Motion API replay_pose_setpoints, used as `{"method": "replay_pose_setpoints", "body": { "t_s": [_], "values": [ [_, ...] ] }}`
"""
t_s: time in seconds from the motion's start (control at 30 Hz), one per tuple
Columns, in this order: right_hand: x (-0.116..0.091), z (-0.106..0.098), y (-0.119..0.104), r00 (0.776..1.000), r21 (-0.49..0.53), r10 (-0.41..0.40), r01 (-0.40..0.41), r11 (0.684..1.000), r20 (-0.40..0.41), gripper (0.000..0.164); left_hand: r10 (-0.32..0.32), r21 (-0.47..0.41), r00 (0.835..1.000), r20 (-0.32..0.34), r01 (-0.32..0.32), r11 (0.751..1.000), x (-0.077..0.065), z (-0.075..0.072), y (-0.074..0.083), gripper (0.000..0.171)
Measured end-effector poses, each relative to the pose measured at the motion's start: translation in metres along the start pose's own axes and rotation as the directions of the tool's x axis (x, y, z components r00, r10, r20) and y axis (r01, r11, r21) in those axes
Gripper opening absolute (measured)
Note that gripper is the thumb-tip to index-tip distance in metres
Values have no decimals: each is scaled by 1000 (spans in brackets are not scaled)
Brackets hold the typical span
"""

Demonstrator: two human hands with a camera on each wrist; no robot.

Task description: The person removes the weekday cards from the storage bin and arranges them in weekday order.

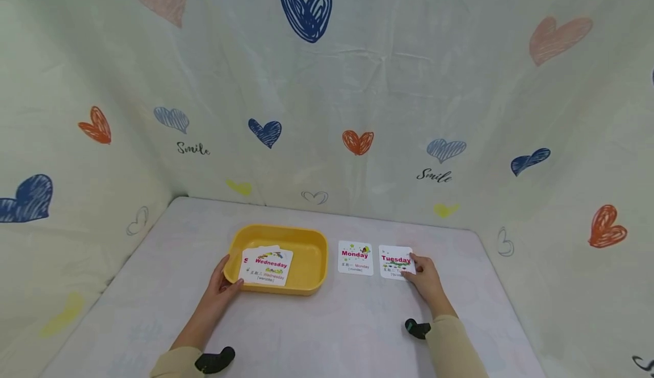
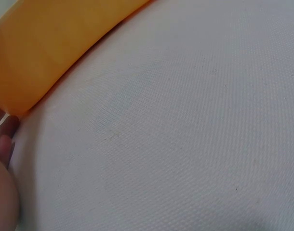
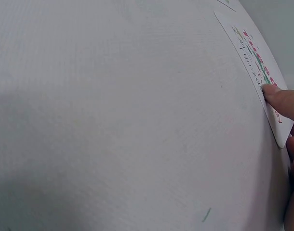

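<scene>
Heart-print cloth (image 1: 388, 94) backed white table (image 1: 317, 338); right hand (image 1: 427, 279) pinched Tuesday card (image 1: 392, 260), just right of Monday card (image 1: 355, 259); left hand (image 1: 218, 288) gripped yellow tray (image 1: 309, 259), long axis running sideways.

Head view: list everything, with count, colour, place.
tray: 1, yellow, on table
Wednesday card: 1, white, topmost in tray
cards beneath: count unclear, white, in tray
Monday card: 1, white, right of tray
Tuesday card: 1, white, right of Monday card
table: 1, whitish, under tray
backdrop: 1, whitish, behind table
heart prints: many, mixed colours, backdrop
"Smile" prints: 2 readable, black, backdrop
wrist pieces: 2, black, lower frame
sleeves: 2, beige, lower frame
left hand: 1, bare, gripping tray's left side
right hand: 1, bare, pinching Tuesday card's edge
</scene>
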State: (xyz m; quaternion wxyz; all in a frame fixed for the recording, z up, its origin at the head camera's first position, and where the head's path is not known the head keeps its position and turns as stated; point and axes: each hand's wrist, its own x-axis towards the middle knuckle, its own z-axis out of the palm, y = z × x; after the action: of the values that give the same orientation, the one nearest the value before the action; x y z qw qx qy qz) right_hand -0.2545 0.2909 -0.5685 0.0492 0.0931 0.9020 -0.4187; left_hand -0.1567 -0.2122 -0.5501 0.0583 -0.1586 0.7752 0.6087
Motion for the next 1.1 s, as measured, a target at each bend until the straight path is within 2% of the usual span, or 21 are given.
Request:
{"method": "replay_pose_setpoints", "body": {
  "t_s": [0.2,0.33,0.47,0.73,0.93,1.1],
  "values": [
    [-2,0,3,1000,-3,-20,20,1000,21,67,7,-21,1000,14,-7,1000,0,0,-3,86],
    [-2,0,7,1000,7,-18,18,1000,26,67,2,-3,1000,8,-2,1000,0,0,-5,87],
    [-2,1,9,1000,-1,-23,23,1000,22,66,1,13,1000,-5,-1,1000,-1,0,-5,88],
    [-3,-2,8,999,-28,-45,46,999,8,66,0,-12,1000,-3,0,1000,1,2,-2,87],
    [-6,-7,0,1000,71,13,-12,997,-22,67,5,-1,1000,2,-5,1000,1,1,-1,87],
    [-14,-4,-16,994,201,70,-52,978,-80,60,-2,3,1000,-7,2,1000,0,0,-2,87]
  ]
}}
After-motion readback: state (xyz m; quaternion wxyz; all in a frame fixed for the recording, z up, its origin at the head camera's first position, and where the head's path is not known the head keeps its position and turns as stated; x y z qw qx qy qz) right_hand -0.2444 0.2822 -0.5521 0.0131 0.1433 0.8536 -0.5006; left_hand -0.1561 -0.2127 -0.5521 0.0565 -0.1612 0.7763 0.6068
